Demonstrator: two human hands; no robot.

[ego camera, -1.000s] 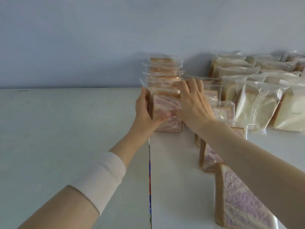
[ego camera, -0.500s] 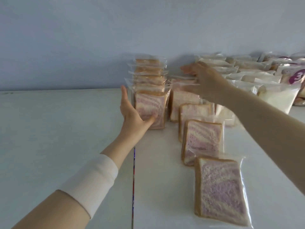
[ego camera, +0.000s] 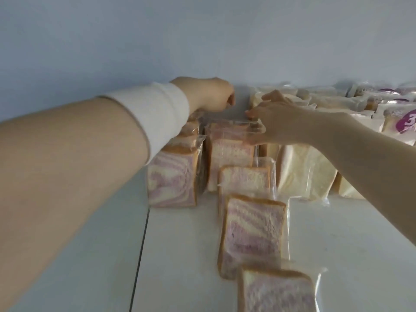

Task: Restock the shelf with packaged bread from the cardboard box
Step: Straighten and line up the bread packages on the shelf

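A: Where are the hands?

B: Both reach to the back of the white shelf [ego camera: 337, 244], near the pale wall [ego camera: 202, 41]. The left hand [ego camera: 209, 95] is curled into a loose fist above the far end of the left row of bread [ego camera: 172, 181]. A white wrist band [ego camera: 157, 113] sits on that forearm.

A: Is it gripping anything?

B: I cannot tell. The fingers are folded under, and whatever is below them is hidden by the hand and the arm.

A: And the right hand?

B: The right hand [ego camera: 283, 122] lies on top of an upright bread packet [ego camera: 229, 154] at the back of the middle row. Its fingertips [ego camera: 249, 113] pinch the clear plastic flap at the packet's top edge, while the thumb presses the front face. The packet stands on the shelf just under the palm.

A: What else is in the row?

B: In front of that packet three more purple-swirled packets [ego camera: 254, 233] lean back, overlapping toward the camera. To the right stand plain white bread packets [ego camera: 304, 172], and at the far right packets with a purple label [ego camera: 405, 124].
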